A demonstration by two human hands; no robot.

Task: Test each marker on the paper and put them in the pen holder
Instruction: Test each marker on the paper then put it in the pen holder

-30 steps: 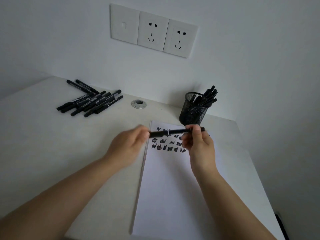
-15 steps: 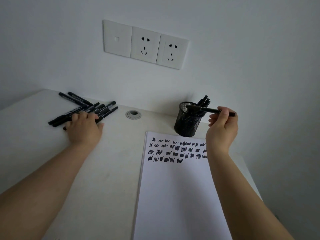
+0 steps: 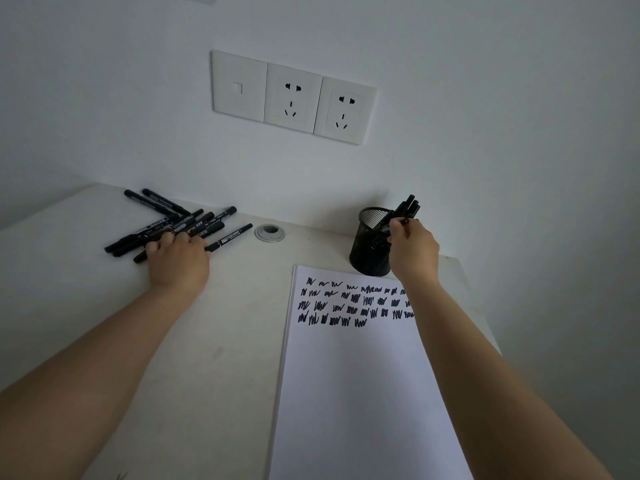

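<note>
While left hand rests fingers on loose markers, right hand pinches marker into pen holder beside paper.

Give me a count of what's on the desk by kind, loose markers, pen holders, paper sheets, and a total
Loose markers on the desk: about 9, as they overlap under the left hand
Pen holder: 1, markers inside not counted
Marker pinched by the right hand: 1
Paper: 1
Cable grommet: 1
Total: about 13
</note>
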